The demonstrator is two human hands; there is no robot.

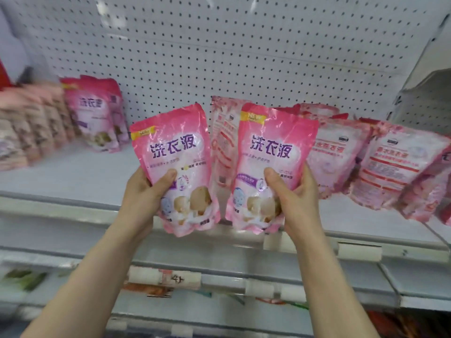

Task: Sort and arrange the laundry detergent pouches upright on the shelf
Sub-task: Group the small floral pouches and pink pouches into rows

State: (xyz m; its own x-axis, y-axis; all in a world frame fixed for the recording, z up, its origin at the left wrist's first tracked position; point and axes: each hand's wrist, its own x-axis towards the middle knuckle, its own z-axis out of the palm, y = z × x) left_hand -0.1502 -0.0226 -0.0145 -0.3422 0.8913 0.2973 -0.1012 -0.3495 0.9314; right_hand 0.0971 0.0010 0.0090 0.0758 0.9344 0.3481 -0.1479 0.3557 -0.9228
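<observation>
My left hand (146, 193) grips a pink detergent pouch (175, 152) by its lower left side, thumb across the front. My right hand (292, 196) grips a second pink pouch (273, 152) of the same design, thumb on its front. Both pouches are held upright in the air in front of the white shelf (97, 181). A matching pouch (94, 115) stands upright at the back left. Behind the held pouches another pink pouch (220, 142) shows its back side. Red-and-white printed pouches (334, 152) lean untidily on the right, one (390, 167) further right.
A row of blurred pink pouches (29, 128) stands at the far left of the shelf. A white pegboard (219, 50) backs the shelf. Price label strips (166, 276) run along lower shelf edges, with other goods below. A white side panel (427, 93) closes the right end.
</observation>
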